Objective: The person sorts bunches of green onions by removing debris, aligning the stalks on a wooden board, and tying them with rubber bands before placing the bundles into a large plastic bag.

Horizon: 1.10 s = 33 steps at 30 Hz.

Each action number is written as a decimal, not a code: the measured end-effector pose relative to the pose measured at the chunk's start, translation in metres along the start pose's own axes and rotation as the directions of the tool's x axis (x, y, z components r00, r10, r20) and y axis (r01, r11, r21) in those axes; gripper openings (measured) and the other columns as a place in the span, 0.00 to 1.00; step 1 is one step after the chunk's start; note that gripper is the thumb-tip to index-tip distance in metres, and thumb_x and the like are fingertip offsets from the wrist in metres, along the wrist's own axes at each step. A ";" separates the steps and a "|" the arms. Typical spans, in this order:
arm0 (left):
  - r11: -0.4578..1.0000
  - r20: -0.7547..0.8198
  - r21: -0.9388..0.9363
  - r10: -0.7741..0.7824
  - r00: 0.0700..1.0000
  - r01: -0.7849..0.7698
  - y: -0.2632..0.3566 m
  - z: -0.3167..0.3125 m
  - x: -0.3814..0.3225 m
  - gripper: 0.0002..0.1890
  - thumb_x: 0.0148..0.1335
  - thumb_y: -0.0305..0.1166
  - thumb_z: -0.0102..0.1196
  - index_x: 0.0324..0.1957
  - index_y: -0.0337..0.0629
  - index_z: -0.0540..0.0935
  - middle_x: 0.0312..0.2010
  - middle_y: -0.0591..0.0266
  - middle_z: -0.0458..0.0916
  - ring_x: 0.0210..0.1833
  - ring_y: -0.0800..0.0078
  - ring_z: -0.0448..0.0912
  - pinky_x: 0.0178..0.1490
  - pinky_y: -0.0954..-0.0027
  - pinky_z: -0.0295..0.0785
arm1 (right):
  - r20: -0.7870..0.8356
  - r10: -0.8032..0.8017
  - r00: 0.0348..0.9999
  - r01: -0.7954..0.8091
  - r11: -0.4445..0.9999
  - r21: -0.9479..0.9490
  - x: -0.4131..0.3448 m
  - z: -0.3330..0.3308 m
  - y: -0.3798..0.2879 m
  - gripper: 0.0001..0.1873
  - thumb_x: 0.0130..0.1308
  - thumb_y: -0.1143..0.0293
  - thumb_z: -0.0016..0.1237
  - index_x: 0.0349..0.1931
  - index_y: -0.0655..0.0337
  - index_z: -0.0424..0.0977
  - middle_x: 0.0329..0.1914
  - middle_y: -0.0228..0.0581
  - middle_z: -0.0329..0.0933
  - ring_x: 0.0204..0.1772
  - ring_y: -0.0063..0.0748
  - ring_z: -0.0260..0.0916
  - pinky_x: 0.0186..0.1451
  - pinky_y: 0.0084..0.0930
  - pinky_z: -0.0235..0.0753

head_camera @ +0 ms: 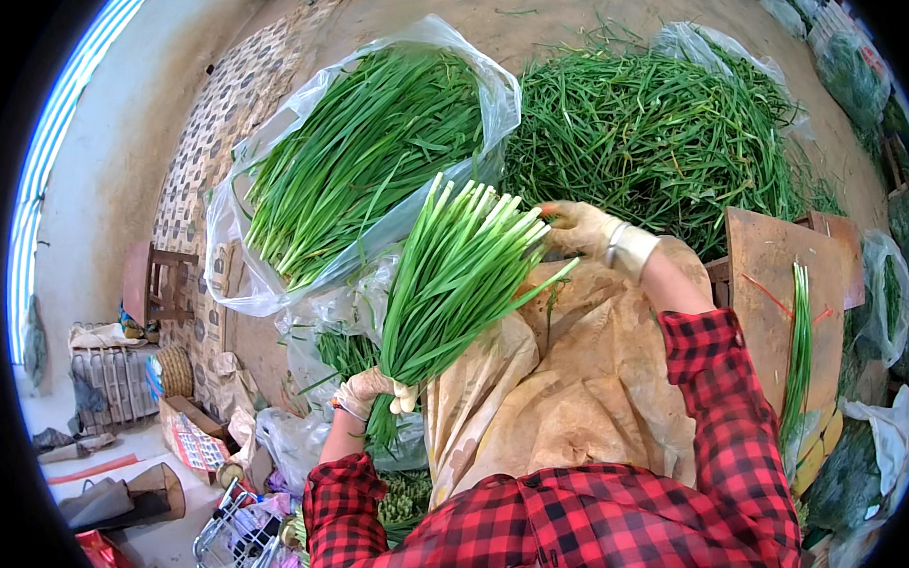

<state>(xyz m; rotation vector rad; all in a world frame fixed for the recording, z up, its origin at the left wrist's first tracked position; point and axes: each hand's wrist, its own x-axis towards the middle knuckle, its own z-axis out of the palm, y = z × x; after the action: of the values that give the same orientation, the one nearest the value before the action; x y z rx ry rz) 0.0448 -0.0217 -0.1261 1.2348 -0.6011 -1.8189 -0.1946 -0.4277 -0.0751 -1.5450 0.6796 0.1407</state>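
My gloved left hand [379, 392] is closed around the leafy lower part of a bunch of green garlic chives [454, 284], whose pale stem ends fan out towards the top. Beside those ends is my gloved right hand [576, 228]; its fingertips are near the stems, and whether they grip any is unclear. Beyond the bunch, an open clear plastic bag [506, 109] holds many chives lying lengthwise. A tangled heap of loose green leaves [655, 133] lies to its right. A stained tan apron [594, 371] covers my lap.
On a wooden board [763, 272] at the right lie a few chives [799, 341] and a red tie. Bagged greens [842, 470] line the right edge. A small wooden stool [150, 281], a cardboard box [194, 433] and a metal wire cart [239, 532] stand at the left.
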 end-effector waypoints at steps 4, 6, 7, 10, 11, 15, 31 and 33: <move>0.999 0.020 -0.033 -0.015 1.000 0.016 0.018 0.013 -0.006 0.13 0.48 0.37 0.67 0.32 0.38 0.82 0.25 0.58 0.82 0.27 0.69 0.79 0.30 0.69 0.73 | -0.054 -0.042 0.998 0.045 0.998 0.048 0.002 0.012 -0.008 0.10 0.65 0.68 0.48 0.40 0.64 0.77 0.31 0.33 0.80 0.25 0.18 0.72 0.28 0.17 0.74; 0.998 0.036 -0.039 -0.048 0.998 0.049 0.023 0.016 -0.015 0.13 0.49 0.36 0.66 0.31 0.38 0.82 0.25 0.57 0.82 0.26 0.70 0.79 0.28 0.70 0.73 | -0.206 -0.139 0.969 0.153 0.987 0.051 -0.006 0.004 -0.028 0.09 0.67 0.71 0.44 0.35 0.66 0.77 0.27 0.35 0.78 0.24 0.21 0.72 0.28 0.18 0.75; 0.998 0.038 -0.027 -0.058 0.998 0.059 0.028 0.020 -0.016 0.12 0.49 0.36 0.66 0.31 0.38 0.82 0.24 0.57 0.82 0.25 0.70 0.79 0.27 0.71 0.73 | -0.321 -0.198 0.926 0.265 0.947 0.182 -0.004 -0.012 -0.021 0.09 0.67 0.71 0.43 0.36 0.66 0.76 0.27 0.36 0.77 0.23 0.22 0.71 0.27 0.20 0.75; 0.995 0.045 0.022 -0.095 0.994 0.095 0.036 0.020 -0.012 0.10 0.50 0.33 0.63 0.30 0.37 0.82 0.23 0.56 0.82 0.22 0.72 0.78 0.24 0.74 0.72 | -0.662 -0.260 0.703 0.650 0.613 0.449 -0.023 -0.134 0.013 0.10 0.65 0.72 0.44 0.43 0.65 0.75 0.37 0.39 0.78 0.34 0.27 0.75 0.41 0.20 0.76; 0.993 0.082 0.073 -0.095 0.992 0.089 0.029 0.011 -0.006 0.09 0.50 0.32 0.62 0.31 0.37 0.82 0.24 0.56 0.82 0.22 0.72 0.79 0.24 0.73 0.72 | -0.769 -0.264 0.582 0.776 0.464 0.428 -0.033 -0.180 0.032 0.12 0.64 0.72 0.45 0.46 0.65 0.74 0.42 0.40 0.78 0.38 0.29 0.76 0.47 0.20 0.76; 0.991 0.050 0.058 -0.126 0.991 0.123 0.033 0.011 0.000 0.09 0.50 0.29 0.63 0.33 0.36 0.81 0.25 0.55 0.83 0.25 0.70 0.81 0.25 0.72 0.74 | -0.657 0.174 0.734 -0.085 0.983 0.165 -0.026 -0.143 0.054 0.38 0.56 0.77 0.55 0.66 0.60 0.53 0.56 0.42 0.70 0.60 0.32 0.67 0.58 0.31 0.71; 0.986 0.029 0.092 -0.140 0.990 0.137 0.040 0.012 -0.010 0.11 0.53 0.29 0.61 0.37 0.33 0.80 0.27 0.52 0.83 0.26 0.67 0.81 0.26 0.71 0.75 | -0.598 -0.422 0.681 0.191 0.891 -0.412 0.000 -0.064 0.009 0.13 0.62 0.72 0.49 0.44 0.69 0.75 0.41 0.41 0.79 0.45 0.35 0.76 0.50 0.27 0.73; 0.987 -0.007 0.081 -0.136 0.991 0.136 0.036 0.011 -0.003 0.11 0.53 0.29 0.61 0.37 0.33 0.80 0.27 0.52 0.83 0.26 0.67 0.81 0.26 0.72 0.75 | -0.846 -0.455 0.280 -0.091 0.864 -0.495 -0.024 -0.115 0.034 0.16 0.58 0.70 0.52 0.44 0.69 0.73 0.48 0.47 0.77 0.51 0.42 0.74 0.56 0.33 0.72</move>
<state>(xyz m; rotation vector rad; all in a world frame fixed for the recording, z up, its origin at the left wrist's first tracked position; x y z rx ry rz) 0.0492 -0.0389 -0.0925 1.3602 -0.6084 -1.9228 -0.2668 -0.5265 -0.0799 -2.1179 1.4821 -1.0272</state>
